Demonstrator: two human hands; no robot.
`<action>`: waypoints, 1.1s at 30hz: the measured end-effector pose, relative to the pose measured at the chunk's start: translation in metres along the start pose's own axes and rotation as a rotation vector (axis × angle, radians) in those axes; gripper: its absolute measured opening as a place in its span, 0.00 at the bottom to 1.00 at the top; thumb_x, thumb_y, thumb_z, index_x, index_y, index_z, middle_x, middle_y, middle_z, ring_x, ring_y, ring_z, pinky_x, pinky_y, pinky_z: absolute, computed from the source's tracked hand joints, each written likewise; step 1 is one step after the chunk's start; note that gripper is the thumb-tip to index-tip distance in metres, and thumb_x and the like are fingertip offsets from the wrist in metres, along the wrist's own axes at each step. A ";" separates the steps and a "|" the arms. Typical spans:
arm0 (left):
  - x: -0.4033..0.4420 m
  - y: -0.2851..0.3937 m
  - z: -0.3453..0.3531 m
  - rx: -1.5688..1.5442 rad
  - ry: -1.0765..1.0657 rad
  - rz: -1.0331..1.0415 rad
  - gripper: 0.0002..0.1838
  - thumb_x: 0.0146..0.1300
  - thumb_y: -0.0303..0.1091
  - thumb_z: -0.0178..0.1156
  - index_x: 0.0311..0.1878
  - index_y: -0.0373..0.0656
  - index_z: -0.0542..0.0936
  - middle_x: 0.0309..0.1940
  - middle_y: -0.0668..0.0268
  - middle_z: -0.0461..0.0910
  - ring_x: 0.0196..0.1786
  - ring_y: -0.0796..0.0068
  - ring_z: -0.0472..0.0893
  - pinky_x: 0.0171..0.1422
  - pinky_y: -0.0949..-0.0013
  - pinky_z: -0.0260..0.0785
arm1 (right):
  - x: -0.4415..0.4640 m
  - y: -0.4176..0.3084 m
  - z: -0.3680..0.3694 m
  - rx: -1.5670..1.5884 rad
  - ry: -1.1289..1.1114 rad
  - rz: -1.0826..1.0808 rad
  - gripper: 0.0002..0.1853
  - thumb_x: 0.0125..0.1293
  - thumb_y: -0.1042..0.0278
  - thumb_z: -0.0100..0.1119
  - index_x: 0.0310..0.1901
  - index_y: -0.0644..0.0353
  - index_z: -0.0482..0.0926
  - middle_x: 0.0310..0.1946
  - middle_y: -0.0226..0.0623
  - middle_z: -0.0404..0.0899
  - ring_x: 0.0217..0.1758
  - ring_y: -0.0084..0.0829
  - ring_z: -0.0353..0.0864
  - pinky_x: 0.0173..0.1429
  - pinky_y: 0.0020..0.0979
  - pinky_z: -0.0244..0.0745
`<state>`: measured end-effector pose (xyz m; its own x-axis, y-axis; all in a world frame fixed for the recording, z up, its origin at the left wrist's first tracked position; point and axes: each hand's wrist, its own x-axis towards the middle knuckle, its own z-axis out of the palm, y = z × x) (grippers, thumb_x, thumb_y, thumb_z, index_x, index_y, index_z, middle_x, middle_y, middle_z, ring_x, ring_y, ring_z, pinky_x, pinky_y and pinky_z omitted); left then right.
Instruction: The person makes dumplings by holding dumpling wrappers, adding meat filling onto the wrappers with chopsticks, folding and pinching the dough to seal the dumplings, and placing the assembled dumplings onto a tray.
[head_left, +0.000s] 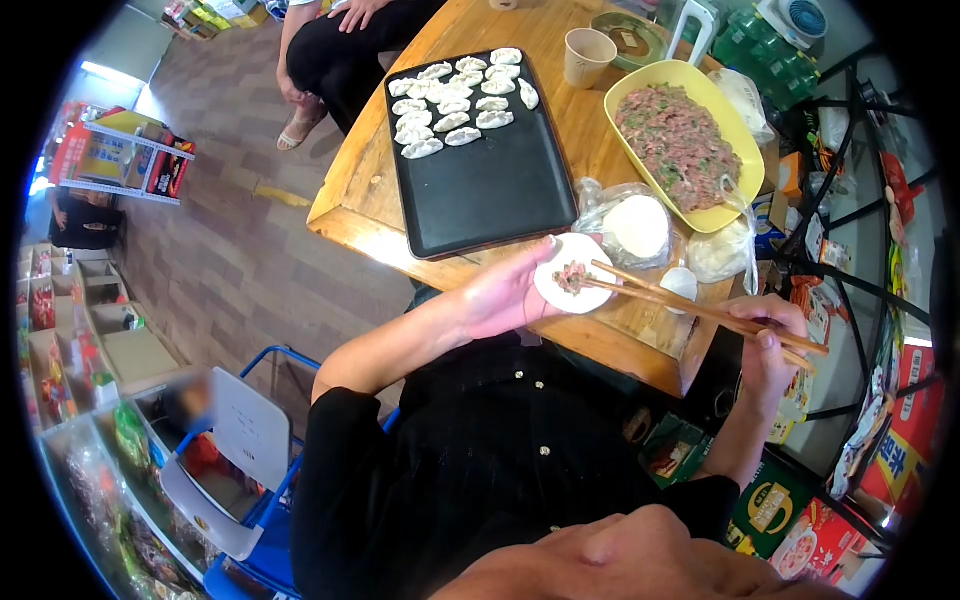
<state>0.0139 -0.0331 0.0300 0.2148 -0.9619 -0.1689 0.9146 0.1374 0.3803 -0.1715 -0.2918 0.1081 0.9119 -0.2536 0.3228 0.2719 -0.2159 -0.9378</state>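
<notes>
My left hand holds a round white dumpling wrapper on its palm and fingers. A small lump of meat filling lies at the wrapper's middle. A pair of wooden chopsticks is gripped in my right hand, their tips touching the filling. Beyond the wrapper, a bag of stacked wrappers lies on the table, and a small white bowl or lid-like disc sits to its right. A yellow basin holds pink minced meat with green bits.
On the wooden table a black tray bears several folded dumplings at its far end. A paper cup stands behind. Another person sits across at the left. A blue-framed chair and shelves flank me.
</notes>
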 end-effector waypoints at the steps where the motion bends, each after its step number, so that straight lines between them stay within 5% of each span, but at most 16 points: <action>1: 0.003 0.000 -0.004 0.078 -0.011 0.041 0.34 0.78 0.52 0.38 0.76 0.36 0.54 0.73 0.44 0.59 0.74 0.47 0.64 0.78 0.53 0.59 | -0.002 0.007 -0.007 0.043 0.065 -0.025 0.18 0.68 0.60 0.60 0.49 0.67 0.73 0.39 0.52 0.81 0.44 0.45 0.83 0.50 0.45 0.79; 6: 0.001 -0.001 -0.007 -0.044 -0.016 -0.020 0.34 0.78 0.53 0.39 0.76 0.39 0.56 0.72 0.42 0.60 0.73 0.43 0.64 0.72 0.54 0.67 | 0.011 0.018 -0.033 0.128 0.527 0.052 0.13 0.75 0.67 0.51 0.53 0.68 0.75 0.49 0.50 0.81 0.52 0.37 0.82 0.54 0.35 0.80; 12: -0.002 -0.003 -0.004 -0.048 0.005 -0.060 0.36 0.78 0.56 0.37 0.75 0.35 0.56 0.73 0.41 0.59 0.74 0.42 0.63 0.73 0.53 0.67 | 0.050 0.040 -0.051 -0.203 0.566 0.029 0.13 0.75 0.71 0.51 0.54 0.71 0.76 0.50 0.48 0.81 0.52 0.34 0.83 0.57 0.34 0.81; 20: -0.005 -0.010 0.001 -0.227 -0.042 -0.165 0.36 0.78 0.55 0.34 0.75 0.33 0.54 0.72 0.42 0.60 0.74 0.44 0.63 0.76 0.54 0.63 | 0.078 0.059 -0.034 -0.168 0.411 0.046 0.12 0.75 0.71 0.53 0.52 0.72 0.79 0.49 0.45 0.83 0.51 0.30 0.83 0.58 0.29 0.79; 23: -0.006 -0.011 0.002 -0.150 -0.049 -0.169 0.40 0.76 0.58 0.38 0.76 0.33 0.51 0.75 0.38 0.52 0.76 0.39 0.57 0.77 0.51 0.60 | 0.078 0.060 -0.030 -0.170 0.403 0.075 0.12 0.75 0.72 0.54 0.50 0.71 0.80 0.48 0.43 0.83 0.50 0.30 0.83 0.57 0.31 0.81; 29: -0.006 -0.012 0.003 -0.227 -0.055 -0.182 0.37 0.78 0.56 0.35 0.76 0.33 0.54 0.73 0.42 0.59 0.75 0.45 0.62 0.76 0.54 0.62 | 0.071 0.055 -0.034 -0.148 0.452 0.000 0.12 0.75 0.72 0.53 0.52 0.72 0.78 0.48 0.47 0.83 0.51 0.33 0.84 0.56 0.33 0.82; 33: -0.006 -0.013 0.003 -0.153 -0.054 -0.171 0.39 0.77 0.57 0.36 0.76 0.32 0.53 0.74 0.41 0.57 0.76 0.46 0.59 0.80 0.55 0.53 | 0.071 0.063 -0.043 -0.152 0.500 -0.010 0.13 0.75 0.71 0.53 0.53 0.73 0.77 0.49 0.48 0.82 0.51 0.34 0.84 0.56 0.32 0.82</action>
<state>0.0000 -0.0303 0.0293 0.0368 -0.9850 -0.1683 0.9782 0.0010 0.2077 -0.1029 -0.3640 0.0771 0.6413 -0.6621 0.3877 0.1984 -0.3451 -0.9174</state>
